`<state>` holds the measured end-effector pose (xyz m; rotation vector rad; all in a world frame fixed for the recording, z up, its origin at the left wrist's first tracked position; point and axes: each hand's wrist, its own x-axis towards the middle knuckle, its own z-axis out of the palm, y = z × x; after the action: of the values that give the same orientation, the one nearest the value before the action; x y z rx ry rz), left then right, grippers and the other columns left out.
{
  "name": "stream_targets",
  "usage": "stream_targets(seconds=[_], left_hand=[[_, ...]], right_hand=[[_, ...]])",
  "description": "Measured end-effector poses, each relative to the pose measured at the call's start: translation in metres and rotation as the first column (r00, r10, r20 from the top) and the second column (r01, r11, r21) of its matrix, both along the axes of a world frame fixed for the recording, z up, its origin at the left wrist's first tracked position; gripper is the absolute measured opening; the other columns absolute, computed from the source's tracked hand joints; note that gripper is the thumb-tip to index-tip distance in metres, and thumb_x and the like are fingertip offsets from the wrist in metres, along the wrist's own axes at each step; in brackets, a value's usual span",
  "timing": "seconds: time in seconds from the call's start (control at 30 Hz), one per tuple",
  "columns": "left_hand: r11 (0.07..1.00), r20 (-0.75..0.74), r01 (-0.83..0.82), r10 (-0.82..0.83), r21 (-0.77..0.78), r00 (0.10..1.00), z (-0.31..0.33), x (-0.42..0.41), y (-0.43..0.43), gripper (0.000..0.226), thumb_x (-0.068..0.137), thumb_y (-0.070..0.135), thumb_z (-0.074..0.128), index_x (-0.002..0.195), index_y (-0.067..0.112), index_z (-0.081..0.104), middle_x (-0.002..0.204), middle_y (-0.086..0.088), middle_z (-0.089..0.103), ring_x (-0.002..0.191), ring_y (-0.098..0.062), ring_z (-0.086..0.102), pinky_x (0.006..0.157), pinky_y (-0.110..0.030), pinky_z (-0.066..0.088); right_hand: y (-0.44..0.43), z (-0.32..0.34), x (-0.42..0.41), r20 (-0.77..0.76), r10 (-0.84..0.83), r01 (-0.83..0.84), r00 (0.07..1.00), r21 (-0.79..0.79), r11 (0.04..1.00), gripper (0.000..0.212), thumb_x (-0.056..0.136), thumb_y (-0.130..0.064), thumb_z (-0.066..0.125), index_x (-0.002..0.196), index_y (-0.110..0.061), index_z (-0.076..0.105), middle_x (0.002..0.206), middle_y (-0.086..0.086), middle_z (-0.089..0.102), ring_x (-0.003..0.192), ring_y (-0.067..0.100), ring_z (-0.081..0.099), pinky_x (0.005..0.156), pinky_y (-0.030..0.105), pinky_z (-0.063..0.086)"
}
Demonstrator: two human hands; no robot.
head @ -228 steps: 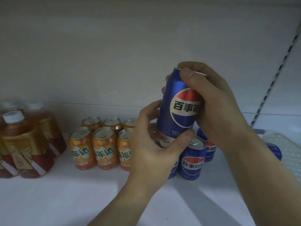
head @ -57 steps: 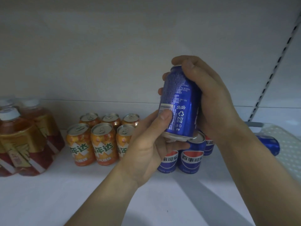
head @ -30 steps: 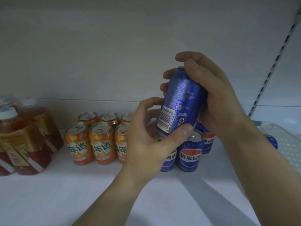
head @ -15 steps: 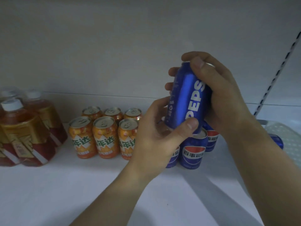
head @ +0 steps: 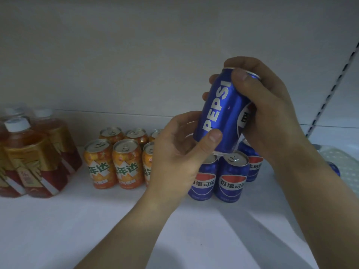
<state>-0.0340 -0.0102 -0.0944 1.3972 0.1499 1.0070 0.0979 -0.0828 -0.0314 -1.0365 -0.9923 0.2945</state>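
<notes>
Turning between the two hands, the Pepsi can is now showing its white lettering in full, with the round logo coming round at its right edge; a second ago its barcode panel was facing the camera.

In the head view, the right hand is wrapping the can's upper half, thumb lying across the rim and fingers curled behind. The left hand is pinching the lower end, thumb pressing the front near the base. The can is hanging tilted just above the standing blue cans; whether it is touching them is unclear. Orange cans are standing left of the blue cans, and tea bottles farther left still.

The person seems to be orienting the label. Next, the twist likely needs finishing until the logo faces front, then the can needs righting and lowering squarely onto or beside the standing blue cans.
</notes>
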Motion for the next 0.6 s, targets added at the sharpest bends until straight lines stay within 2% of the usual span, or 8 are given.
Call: stream_targets(seconds=[0.1, 0.17, 0.27, 0.4, 0.47, 0.6], left_hand=[[0.982, -0.056, -0.083, 0.094, 0.171, 0.994, -0.0007, 0.001, -0.004, 0.073, 0.066, 0.021, 0.092, 0.127, 0.022, 0.052, 0.123, 0.004, 0.067, 0.109, -0.014, 0.069, 0.082, -0.028, 0.06], [0.964, -0.062, -0.149, 0.166, 0.218, 0.984, -0.0028, 0.0018, -0.0061, 0.079, 0.062, 0.02, 0.094, 0.128, 0.026, 0.05, 0.12, 0.01, 0.067, 0.105, -0.009, 0.07, 0.08, -0.025, 0.06], [0.984, -0.051, -0.095, 0.103, 0.151, 0.993, -0.0012, 0.0012, -0.0042, 0.069, 0.07, 0.016, 0.087, 0.128, 0.026, 0.052, 0.115, 0.008, 0.072, 0.103, -0.009, 0.072, 0.079, -0.023, 0.06], [0.995, -0.043, 0.097, -0.095, 0.039, 0.995, 0.0011, -0.0018, -0.0038, 0.065, 0.069, 0.025, 0.081, 0.127, 0.027, 0.05, 0.112, 0.008, 0.075, 0.105, -0.012, 0.073, 0.081, -0.025, 0.059], [0.995, -0.039, 0.089, -0.088, 0.033, 0.995, 0.0014, -0.0013, -0.0051, 0.066, 0.068, 0.023, 0.079, 0.127, 0.027, 0.05, 0.114, 0.007, 0.075, 0.104, -0.012, 0.072, 0.08, -0.023, 0.059], [0.997, -0.073, -0.016, 0.021, 0.075, 0.997, 0.0028, 0.0013, -0.0062, 0.073, 0.061, 0.03, 0.083, 0.127, 0.032, 0.052, 0.119, 0.008, 0.071, 0.102, -0.009, 0.073, 0.077, -0.025, 0.061]], right_hand=[[0.0014, -0.002, -0.0026, 0.009, 0.013, -0.013, 1.0, 0.031, 0.999, 0.026, 0.089, -0.021, 0.066, 0.114, -0.013, 0.064, 0.119, 0.031, 0.066, 0.109, 0.054, 0.064, 0.093, 0.062, 0.056], [0.0031, -0.0027, -0.0037, 0.022, 0.02, -0.021, 1.0, 0.032, 0.999, 0.028, 0.089, -0.021, 0.066, 0.115, -0.013, 0.064, 0.118, 0.029, 0.068, 0.107, 0.051, 0.067, 0.094, 0.06, 0.056], [0.0026, -0.0007, -0.0019, 0.019, 0.08, -0.08, 0.997, 0.025, 0.996, 0.034, 0.092, -0.023, 0.063, 0.123, -0.009, 0.061, 0.116, 0.024, 0.068, 0.103, 0.042, 0.068, 0.094, 0.056, 0.056], [0.0012, 0.0008, 0.0005, 0.044, 0.068, -0.069, 0.997, 0.028, 0.997, 0.031, 0.094, -0.024, 0.061, 0.121, -0.008, 0.062, 0.121, 0.028, 0.066, 0.11, 0.054, 0.064, 0.097, 0.066, 0.053], [0.0022, 0.0012, -0.0011, 0.062, 0.035, -0.038, 0.997, 0.039, 0.999, 0.024, 0.094, -0.023, 0.062, 0.115, -0.012, 0.065, 0.12, 0.026, 0.068, 0.109, 0.053, 0.065, 0.096, 0.067, 0.054], [0.0046, -0.0002, -0.0038, 0.063, -0.017, 0.017, 0.998, 0.011, 1.0, 0.02, 0.092, -0.028, 0.067, 0.109, -0.018, 0.068, 0.108, 0.013, 0.073, 0.099, 0.034, 0.073, 0.085, 0.05, 0.061]])
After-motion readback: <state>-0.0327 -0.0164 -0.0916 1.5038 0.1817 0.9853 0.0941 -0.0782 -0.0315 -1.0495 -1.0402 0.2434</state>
